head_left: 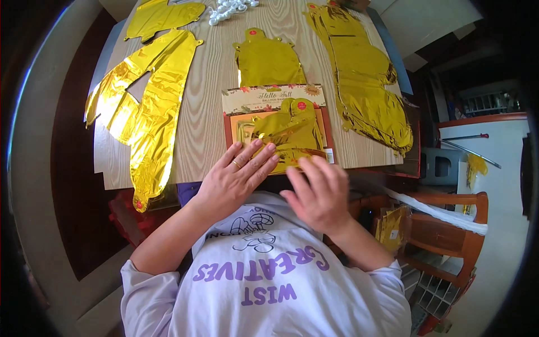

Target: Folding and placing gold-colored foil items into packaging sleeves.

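A folded gold foil balloon (289,132) with a small red round sticker lies on a printed cardboard balloon package (234,101) at the table's near edge. My left hand (238,171) rests flat on the balloon's lower left part, fingers stretched out, a ring on one finger. My right hand (320,194) is at the balloon's near right corner, its fingers apart and slightly bent, a little blurred. Nothing shows in its grasp; whether its fingertips touch the foil I cannot tell. Just beyond the package lies another flat gold foil balloon (269,60).
Large flat gold balloons lie at the left (160,92) and in a stack at the right (362,73) of the wooden table (210,67). A bunch of white curled ribbon (231,8) sits at the far edge. A wooden chair (443,236) stands at my right.
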The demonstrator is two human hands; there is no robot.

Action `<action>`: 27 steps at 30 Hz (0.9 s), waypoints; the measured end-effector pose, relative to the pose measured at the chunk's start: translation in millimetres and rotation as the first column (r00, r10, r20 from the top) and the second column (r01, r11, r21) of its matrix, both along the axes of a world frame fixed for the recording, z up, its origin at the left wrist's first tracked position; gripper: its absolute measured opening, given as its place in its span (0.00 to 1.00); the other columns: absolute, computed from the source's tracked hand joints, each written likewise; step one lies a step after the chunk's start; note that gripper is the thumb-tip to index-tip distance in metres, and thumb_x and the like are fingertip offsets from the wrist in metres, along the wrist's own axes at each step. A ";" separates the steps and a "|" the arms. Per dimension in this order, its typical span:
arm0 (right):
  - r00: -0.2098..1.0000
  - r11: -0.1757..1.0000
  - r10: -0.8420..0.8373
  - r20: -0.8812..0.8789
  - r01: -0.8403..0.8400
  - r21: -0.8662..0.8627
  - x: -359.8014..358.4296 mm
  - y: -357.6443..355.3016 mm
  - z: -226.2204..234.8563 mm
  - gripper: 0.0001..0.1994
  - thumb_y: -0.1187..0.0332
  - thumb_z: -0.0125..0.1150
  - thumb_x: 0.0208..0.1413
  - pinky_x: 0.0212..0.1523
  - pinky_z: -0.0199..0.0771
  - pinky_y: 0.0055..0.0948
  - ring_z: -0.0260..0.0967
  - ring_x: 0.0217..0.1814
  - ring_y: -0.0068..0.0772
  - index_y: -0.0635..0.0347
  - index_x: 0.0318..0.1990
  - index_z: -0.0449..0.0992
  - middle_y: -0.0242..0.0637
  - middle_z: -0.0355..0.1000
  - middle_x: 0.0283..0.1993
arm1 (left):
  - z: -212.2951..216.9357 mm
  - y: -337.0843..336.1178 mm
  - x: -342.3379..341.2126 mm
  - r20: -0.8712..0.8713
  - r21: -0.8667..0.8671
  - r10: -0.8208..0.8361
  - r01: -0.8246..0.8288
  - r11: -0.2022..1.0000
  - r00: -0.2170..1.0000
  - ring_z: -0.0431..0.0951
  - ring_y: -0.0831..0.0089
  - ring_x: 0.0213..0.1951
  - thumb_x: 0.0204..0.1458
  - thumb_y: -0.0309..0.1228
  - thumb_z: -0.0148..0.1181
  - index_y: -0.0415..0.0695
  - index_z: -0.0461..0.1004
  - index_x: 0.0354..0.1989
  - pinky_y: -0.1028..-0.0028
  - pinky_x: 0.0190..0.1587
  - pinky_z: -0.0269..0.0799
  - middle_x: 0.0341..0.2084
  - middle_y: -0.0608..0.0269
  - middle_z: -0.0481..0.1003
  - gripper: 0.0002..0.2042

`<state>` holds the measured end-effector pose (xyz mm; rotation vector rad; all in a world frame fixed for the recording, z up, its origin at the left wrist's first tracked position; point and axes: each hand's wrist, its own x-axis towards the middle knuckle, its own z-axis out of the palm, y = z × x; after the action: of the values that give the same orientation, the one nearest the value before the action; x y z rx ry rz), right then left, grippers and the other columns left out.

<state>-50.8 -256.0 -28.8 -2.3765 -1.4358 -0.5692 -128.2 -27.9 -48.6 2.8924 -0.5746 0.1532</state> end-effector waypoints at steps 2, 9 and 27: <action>1.000 0.998 0.010 0.022 -0.009 -0.058 -2.7 9.6 -21.7 0.19 0.62 0.61 0.57 0.56 0.68 0.45 0.68 0.58 0.47 0.60 0.54 0.75 0.44 0.71 0.56 | 0.8 0.3 0.1 0.034 -0.035 -0.010 0.012 0.999 0.999 0.59 0.61 0.72 0.56 0.30 0.50 0.46 0.63 0.70 0.55 0.72 0.53 0.71 0.61 0.61 0.29; 0.997 0.997 -0.044 0.060 0.048 -0.068 -7.3 14.9 -22.6 0.10 0.68 0.56 0.57 0.50 0.73 0.40 0.72 0.53 0.44 0.62 0.43 0.76 0.44 0.74 0.48 | 1.6 1.9 -9.8 0.185 -0.306 0.097 -0.036 0.951 0.978 0.59 0.48 0.71 0.50 0.24 0.62 0.43 0.64 0.67 0.52 0.70 0.56 0.70 0.47 0.60 0.32; 0.977 0.999 -0.007 0.211 0.015 -0.037 9.2 23.9 -15.7 0.12 0.69 0.61 0.56 0.59 0.68 0.45 0.69 0.52 0.41 0.63 0.46 0.77 0.41 0.74 0.45 | -7.1 7.2 -15.2 0.316 -0.440 0.169 -0.014 0.898 0.934 0.76 0.55 0.53 0.47 0.24 0.66 0.43 0.78 0.50 0.60 0.53 0.73 0.50 0.57 0.76 0.18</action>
<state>-41.6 -232.1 -44.5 -2.4155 -1.5331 -0.8259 -143.3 -20.6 -55.7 2.4637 -0.3891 0.7226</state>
